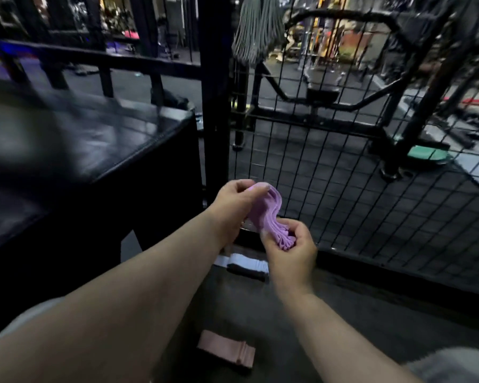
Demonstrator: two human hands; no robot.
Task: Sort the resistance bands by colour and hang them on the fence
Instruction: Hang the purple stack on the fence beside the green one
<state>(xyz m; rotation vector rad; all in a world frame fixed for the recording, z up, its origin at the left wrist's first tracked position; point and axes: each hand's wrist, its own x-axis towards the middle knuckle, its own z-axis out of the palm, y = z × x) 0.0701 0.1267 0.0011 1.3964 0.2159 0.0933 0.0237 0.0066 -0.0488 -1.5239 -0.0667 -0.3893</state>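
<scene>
A bunch of several purple resistance bands point(266, 214) is held between both hands in front of the black wire fence point(343, 189). My left hand point(233, 205) pinches the top of the bunch. My right hand point(291, 252) grips its lower, folded end. A stack of pink bands point(226, 349) lies on the floor below my arms. White and black bands point(246, 265) lie on the floor at the foot of the fence. A bundle of grey bands point(257, 29) hangs high on the fence.
A black padded bench point(80, 139) stands to the left. A thick black post point(215, 92) rises beside the fence. Gym machines and a green plate point(426, 154) lie beyond the mesh. The dark floor point(371, 313) spreads to the right.
</scene>
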